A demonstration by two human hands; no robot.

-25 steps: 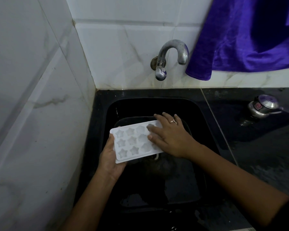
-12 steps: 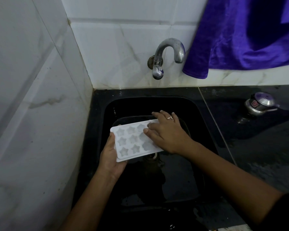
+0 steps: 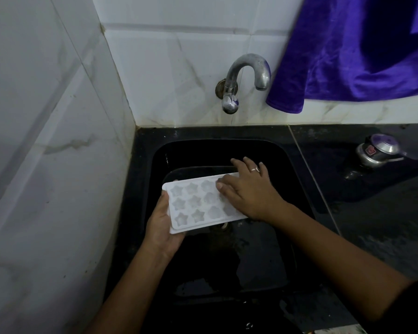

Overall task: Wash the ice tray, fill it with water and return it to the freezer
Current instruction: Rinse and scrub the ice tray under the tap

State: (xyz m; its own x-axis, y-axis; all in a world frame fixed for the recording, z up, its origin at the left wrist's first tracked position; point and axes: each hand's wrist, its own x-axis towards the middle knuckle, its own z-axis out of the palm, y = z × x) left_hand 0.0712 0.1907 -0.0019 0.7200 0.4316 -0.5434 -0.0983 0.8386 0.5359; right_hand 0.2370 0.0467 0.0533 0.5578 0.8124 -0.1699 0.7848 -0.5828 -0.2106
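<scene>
The black sink fills most of my view. I hold the work over it so drips land in the basin, not on the dark surface to the right. A purple cloth hangs above. The white ice tray, star pockets up, sits below the tap, which shows no stream. My left hand grips the tray's left end, thumb on the rim, to steady it. My right hand lies flat, fingers straight across the right-hand pockets, probably to rub them clean.
</scene>
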